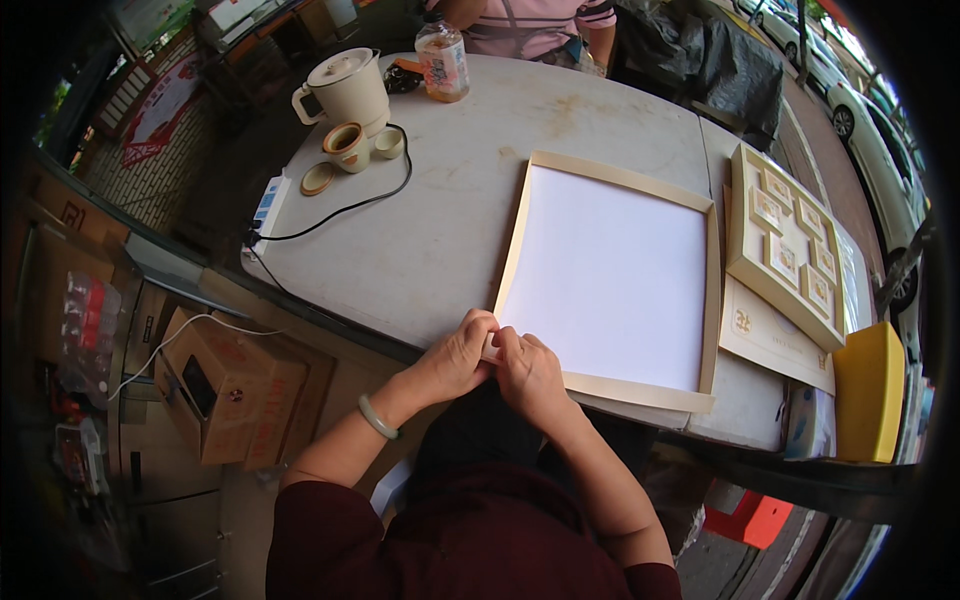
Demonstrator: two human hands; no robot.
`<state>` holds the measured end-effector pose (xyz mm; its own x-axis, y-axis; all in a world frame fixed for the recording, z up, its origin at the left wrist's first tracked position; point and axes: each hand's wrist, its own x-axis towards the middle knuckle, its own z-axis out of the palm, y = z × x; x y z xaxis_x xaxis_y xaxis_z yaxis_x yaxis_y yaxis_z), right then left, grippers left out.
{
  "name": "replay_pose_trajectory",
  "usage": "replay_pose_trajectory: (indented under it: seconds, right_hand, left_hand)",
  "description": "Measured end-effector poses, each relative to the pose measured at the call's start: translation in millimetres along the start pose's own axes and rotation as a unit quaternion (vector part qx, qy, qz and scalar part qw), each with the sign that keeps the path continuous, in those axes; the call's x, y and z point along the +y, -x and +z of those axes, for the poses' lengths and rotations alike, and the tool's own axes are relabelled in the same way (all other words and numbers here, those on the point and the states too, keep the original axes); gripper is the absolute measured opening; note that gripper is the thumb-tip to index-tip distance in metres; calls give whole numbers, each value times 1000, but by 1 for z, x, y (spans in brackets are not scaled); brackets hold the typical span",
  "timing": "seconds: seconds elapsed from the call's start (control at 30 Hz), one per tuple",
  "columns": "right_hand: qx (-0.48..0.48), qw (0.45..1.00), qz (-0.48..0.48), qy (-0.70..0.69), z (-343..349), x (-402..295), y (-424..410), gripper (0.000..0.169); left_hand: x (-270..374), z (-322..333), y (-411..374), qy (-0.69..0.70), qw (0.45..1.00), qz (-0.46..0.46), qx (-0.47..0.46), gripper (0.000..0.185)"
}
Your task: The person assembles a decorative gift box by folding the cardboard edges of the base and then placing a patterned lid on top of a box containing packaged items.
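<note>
Both my hands meet at the near left corner of a shallow cream cardboard tray point(634, 174) with folded-up sides and a white inner base. My left hand point(459, 358) pinches the corner flap from the left, with a pale bracelet on the wrist. Close against it, my right hand point(531, 373) grips the same corner with bent fingers. The fingertips partly hide the corner, where a small pale piece shows between them. The tray lies flat, its near left corner at the table's front edge.
On the grey table point(450, 217) stand an electric kettle point(349, 90), a small pot point(347, 148), a cup point(389, 143), a bottle point(442, 60) and a power strip point(268, 210) with a black cable. A compartmented box point(787, 247) lies right, beside a yellow box point(868, 394). Another person point(525, 26) sits opposite.
</note>
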<state>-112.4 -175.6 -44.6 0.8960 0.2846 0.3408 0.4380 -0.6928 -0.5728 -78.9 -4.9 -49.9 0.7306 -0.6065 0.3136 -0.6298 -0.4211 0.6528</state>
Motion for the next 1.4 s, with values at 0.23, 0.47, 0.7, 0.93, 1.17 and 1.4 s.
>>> replay_pose_trajectory:
  seconds: [0.23,0.47,0.7,0.93,1.17,1.4]
  right_hand:
    - [12,999,13,-43,0,4,2,33]
    - [35,999,5,2,0,5,10,33]
    - [57,998,3,-20,-3,11,16,36]
    - [57,998,18,-7,-9,12,21,21]
    - [-5,998,-6,66,-22,22,30,3]
    - [22,998,-2,55,-15,25,32,5]
  left_hand:
    - [18,-22,-11,-69,996,5,-49,43]
    - [23,-25,-21,-109,988,34,-103,18]
    - [30,-14,-16,-147,982,29,-112,8]
    - [25,-13,-15,-143,982,40,-114,10]
    - [45,-10,-20,-281,954,41,-100,6]
    - [35,5,-10,-170,983,8,-73,10]
